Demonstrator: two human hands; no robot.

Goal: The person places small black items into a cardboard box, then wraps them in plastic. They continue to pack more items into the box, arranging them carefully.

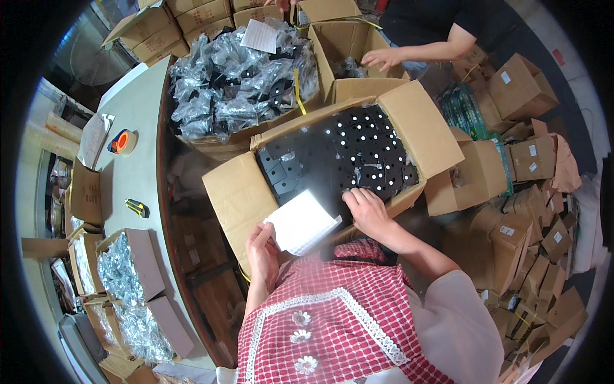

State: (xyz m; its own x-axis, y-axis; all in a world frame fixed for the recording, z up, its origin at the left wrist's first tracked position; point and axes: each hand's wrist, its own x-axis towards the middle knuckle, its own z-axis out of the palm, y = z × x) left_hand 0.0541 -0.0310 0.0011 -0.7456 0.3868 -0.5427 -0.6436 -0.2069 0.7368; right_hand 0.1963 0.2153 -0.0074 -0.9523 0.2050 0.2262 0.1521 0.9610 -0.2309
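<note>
In front of me an open cardboard box [233, 203] holds many flat black parts [369, 137], several with round white dots. Its left part has plainer black plates [281, 171]. My left hand [261, 249] grips a white sheet [299, 221] by its left edge, thumb on top; the sheet tilts over the box's near left corner and looks glossy and finely patterned. My right hand [366, 211] reaches to the box's near side, its fingers curled down against the black parts. Whether something is pinched in its fingertips is hidden.
Beyond it stands a large carton of plastic-wrapped black parts [236, 86]. A co-worker's hand [384, 59] reaches over another open carton [350, 45]. On the left table [137, 173] lie a yellow-black box cutter [136, 207] and tape rolls [123, 142]. Cartons [524, 221] are piled at right.
</note>
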